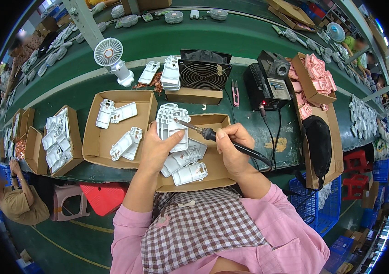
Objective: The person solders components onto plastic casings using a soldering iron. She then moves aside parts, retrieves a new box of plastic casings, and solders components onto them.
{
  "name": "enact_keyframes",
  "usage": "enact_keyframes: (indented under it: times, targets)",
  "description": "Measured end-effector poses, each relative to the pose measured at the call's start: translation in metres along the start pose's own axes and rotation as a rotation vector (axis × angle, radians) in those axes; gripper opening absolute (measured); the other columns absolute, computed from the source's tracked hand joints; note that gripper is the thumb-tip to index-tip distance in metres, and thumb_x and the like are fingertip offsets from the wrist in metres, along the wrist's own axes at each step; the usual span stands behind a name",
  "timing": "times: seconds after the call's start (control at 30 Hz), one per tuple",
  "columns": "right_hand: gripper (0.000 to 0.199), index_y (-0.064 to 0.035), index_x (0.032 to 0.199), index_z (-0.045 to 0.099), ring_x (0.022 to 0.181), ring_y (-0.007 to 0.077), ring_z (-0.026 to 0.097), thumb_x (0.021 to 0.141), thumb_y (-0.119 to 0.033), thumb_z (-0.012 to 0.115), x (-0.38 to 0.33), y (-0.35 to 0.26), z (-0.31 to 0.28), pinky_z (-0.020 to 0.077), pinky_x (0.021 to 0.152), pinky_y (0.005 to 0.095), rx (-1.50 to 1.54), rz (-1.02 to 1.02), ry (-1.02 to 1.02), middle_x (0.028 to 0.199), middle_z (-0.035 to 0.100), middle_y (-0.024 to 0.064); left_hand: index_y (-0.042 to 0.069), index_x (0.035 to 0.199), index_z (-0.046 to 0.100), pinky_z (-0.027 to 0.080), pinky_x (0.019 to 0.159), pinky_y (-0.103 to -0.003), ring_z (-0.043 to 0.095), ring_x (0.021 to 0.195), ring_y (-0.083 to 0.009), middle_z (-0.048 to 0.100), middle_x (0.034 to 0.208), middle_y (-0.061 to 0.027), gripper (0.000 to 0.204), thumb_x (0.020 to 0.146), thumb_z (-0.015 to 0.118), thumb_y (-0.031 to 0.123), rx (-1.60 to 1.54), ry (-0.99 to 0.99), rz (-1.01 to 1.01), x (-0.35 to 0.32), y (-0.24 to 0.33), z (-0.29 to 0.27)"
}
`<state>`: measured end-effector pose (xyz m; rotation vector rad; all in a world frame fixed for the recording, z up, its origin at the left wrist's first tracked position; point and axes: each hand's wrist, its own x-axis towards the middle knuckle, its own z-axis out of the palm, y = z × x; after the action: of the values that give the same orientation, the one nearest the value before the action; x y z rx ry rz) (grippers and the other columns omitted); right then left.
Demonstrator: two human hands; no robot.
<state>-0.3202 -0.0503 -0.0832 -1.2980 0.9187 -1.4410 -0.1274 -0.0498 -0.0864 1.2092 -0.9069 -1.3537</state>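
My left hand (154, 148) is closed round several white plastic casings (172, 119), held together above a cardboard tray (222, 122), with its thumb across their lower part. From the right, my right hand (234, 148) grips a soldering iron (210, 134) by its black handle like a pen. The iron's tip reaches the upper right of the held casings; whether it touches cannot be made out. More white casings (190, 173) lie in the tray below my hands. Left of it, a wider cardboard tray (142, 101) holds several white casings (124, 112).
Behind stand a black fume fan (202, 75), stacked casings (170, 73) and a white handheld fan (112, 59). A soldering station (272, 84), pink-handled snips (235, 95) and a box of pink parts (315, 75) are to the right. A co-worker (21, 201) sits far left.
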Motion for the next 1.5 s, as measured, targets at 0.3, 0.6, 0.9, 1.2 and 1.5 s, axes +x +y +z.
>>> enact_keyframes:
  times: [0.3,0.6,0.9,1.2,1.5]
  targets:
    - [0.01,-0.0006,0.082,0.053,0.056,0.0033,0.051,0.088,-0.007,0.06,-0.003,0.002,-0.002,0.0413,0.05,0.0181,0.077,-0.023,0.048,0.068,0.058,0.0021,-0.001,0.11,0.052,0.05,0.073,-0.026,0.06,0.085,-0.0116,0.063,0.098,-0.0072,0.039,0.076,0.072,0.006,-0.044,0.001,-0.031,0.001,0.0,0.0]
    - [0.011,-0.0021,0.084,0.048,0.047,0.0062,0.044,0.088,-0.009,0.055,-0.004,0.001,-0.001,0.0358,0.044,0.02,0.035,-0.133,0.046,0.067,0.054,0.0063,0.0,0.114,0.051,0.049,0.077,-0.026,0.061,0.087,-0.0132,0.062,0.1,-0.0079,0.05,0.074,0.077,0.013,-0.015,-0.04,0.035,0.001,-0.002,0.001]
    - [0.01,-0.0014,0.083,0.049,0.05,0.0064,0.046,0.088,-0.007,0.056,-0.005,0.0,-0.002,0.0385,0.046,0.0197,0.053,-0.082,0.047,0.068,0.055,0.006,0.001,0.11,0.052,0.051,0.055,-0.025,0.06,0.073,-0.0105,0.062,0.092,-0.0054,0.034,0.085,0.067,0.018,-0.157,0.043,-0.008,-0.002,0.007,0.005]
    - [0.012,-0.0006,0.082,0.055,0.06,0.0023,0.05,0.087,-0.009,0.062,-0.003,0.004,-0.003,0.042,0.053,0.0186,-0.013,-0.045,0.017,0.07,0.059,0.0006,-0.001,0.109,0.052,0.051,0.048,-0.026,0.06,0.067,-0.0114,0.062,0.091,-0.0067,0.026,0.087,0.061,0.009,-0.065,0.147,0.037,-0.001,0.004,0.006]
    - [0.011,-0.0003,0.081,0.055,0.059,0.0021,0.05,0.086,-0.008,0.063,-0.001,0.002,0.0,0.0418,0.052,0.0189,-0.017,-0.024,0.009,0.069,0.06,0.0003,0.0,0.108,0.052,0.052,0.047,-0.024,0.061,0.067,-0.0102,0.062,0.09,-0.0058,0.025,0.087,0.062,0.008,-0.071,0.162,0.008,-0.002,0.004,0.007]
